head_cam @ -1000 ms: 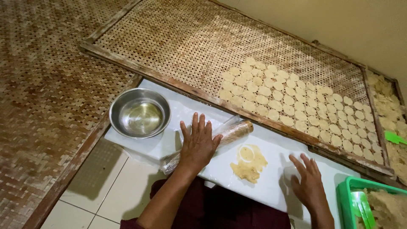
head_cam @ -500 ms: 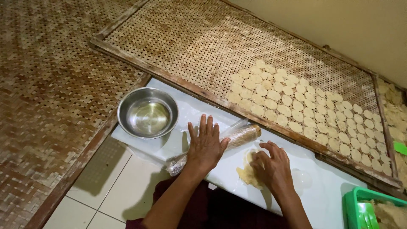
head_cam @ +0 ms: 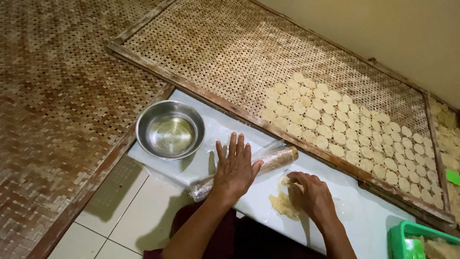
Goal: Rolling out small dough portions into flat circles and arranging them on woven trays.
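Observation:
My left hand (head_cam: 234,165) lies flat, fingers spread, on a plastic-wrapped rolling pin (head_cam: 275,159) that rests on a white plastic sheet (head_cam: 369,211). My right hand (head_cam: 311,194) is curled over a flattened patch of pale dough (head_cam: 281,204) just in front of the pin, its fingertips pinching at the dough's upper edge. Beyond the sheet lies a woven bamboo tray (head_cam: 215,52) with a wooden frame, and its right half carries several rows of small round dough discs (head_cam: 335,124).
A steel bowl (head_cam: 170,130) with a little liquid sits on the sheet's left end. A green plastic basket (head_cam: 407,242) with dough pieces stands at the lower right. Another woven tray (head_cam: 57,96) lies to the left, over white floor tiles (head_cam: 120,220).
My right hand moved left from the bare sheet onto the dough and now picks at it. My left hand stayed on the rolling pin.

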